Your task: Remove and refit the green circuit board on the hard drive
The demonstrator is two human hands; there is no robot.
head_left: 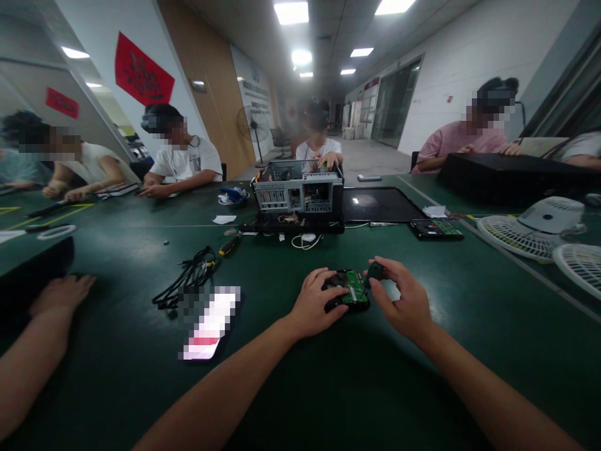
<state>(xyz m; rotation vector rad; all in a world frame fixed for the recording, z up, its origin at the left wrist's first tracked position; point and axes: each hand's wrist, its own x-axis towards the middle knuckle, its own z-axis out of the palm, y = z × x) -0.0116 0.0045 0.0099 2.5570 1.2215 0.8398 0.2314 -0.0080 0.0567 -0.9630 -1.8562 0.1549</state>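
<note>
A hard drive (355,289) lies on the green table in front of me, its green circuit board facing up. My left hand (315,304) grips it from the left, the thumb along the near edge and the fingers over the top. Between thumb and fingertips, my right hand (406,300) pinches a dark screwdriver (374,272) by its rounded handle. The tool is at the drive's right edge; its tip is too small and dark to make out.
Beyond the drive stands an opened computer case (298,195). Black cables (190,279), a yellow-black screwdriver (230,244) and a lit phone (212,322) lie left. Another drive (436,229) and white fan parts (530,235) sit right. A co-worker's arm (51,326) reaches in at left.
</note>
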